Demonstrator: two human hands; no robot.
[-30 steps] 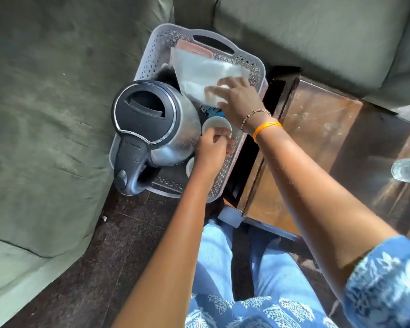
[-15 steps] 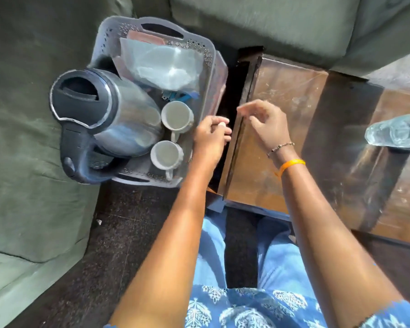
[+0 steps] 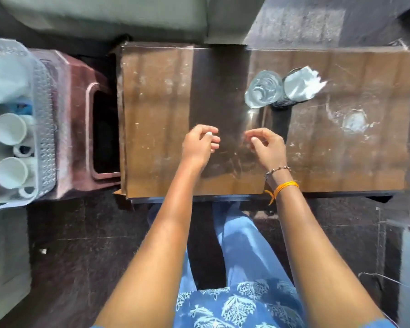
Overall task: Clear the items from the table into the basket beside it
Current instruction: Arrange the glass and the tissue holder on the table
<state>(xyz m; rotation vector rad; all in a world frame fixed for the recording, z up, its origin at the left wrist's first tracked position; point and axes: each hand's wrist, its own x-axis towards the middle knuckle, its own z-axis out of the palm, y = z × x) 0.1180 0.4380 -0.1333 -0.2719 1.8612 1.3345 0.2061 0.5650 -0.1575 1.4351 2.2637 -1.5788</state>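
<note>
While both hands hover empty, glass stands on table.

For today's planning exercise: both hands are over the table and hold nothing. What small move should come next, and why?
Probably the right hand should reach forward to the clear glass, the nearer of the two things left on the table. The dark holder with the white tissue stands right beside it. Two white cups already sit in the basket, and the left hand is empty too.

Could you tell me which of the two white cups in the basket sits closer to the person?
The lower white cup, nearest the basket's front corner; the other cup lies farther back.
</note>
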